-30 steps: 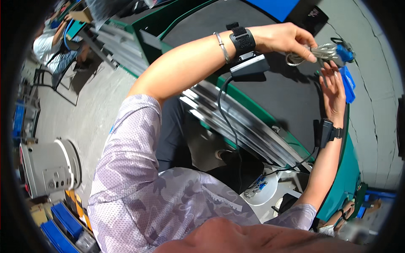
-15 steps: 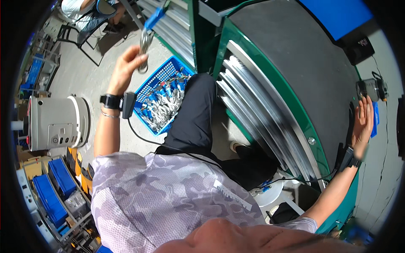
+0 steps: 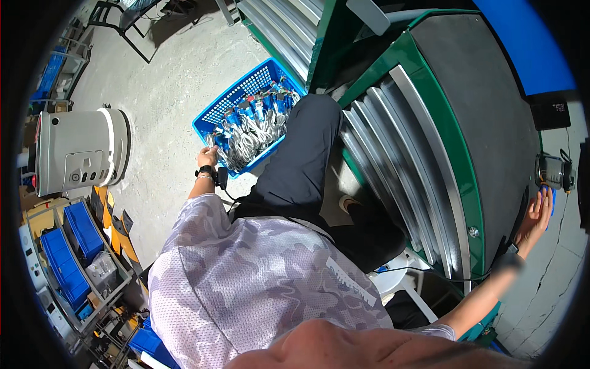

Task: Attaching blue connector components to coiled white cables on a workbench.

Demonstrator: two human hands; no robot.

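A blue perforated plastic basket [image 3: 206, 111] stands on the floor to the left of my knee. It is heaped with coiled grey cables [image 3: 249, 142] that have blue connectors. My left hand [image 3: 208, 155] is at the basket's near left rim, its fingers closed on a cable bundle [image 3: 211, 140], which they partly cover. Over at the far right, my right hand [image 3: 536, 220] lies by the edge of the dark bench top, fingers stretched out. Its fingertips are close to a small blue object [image 3: 552, 202] and a clear jar with a dark lid [image 3: 551, 171].
A green workbench [image 3: 461, 123] with a dark mat and metal-slatted drawers rises to my right. Left on the floor stands a beige cylindrical machine [image 3: 77, 154]. Racks with blue bins [image 3: 64, 264] are at lower left, and a black chair [image 3: 126, 24] is at the far left.
My left hand has come down with the cable bundle from above the floor to the basket's rim. The view has shifted. My right hand stays at the bench edge.
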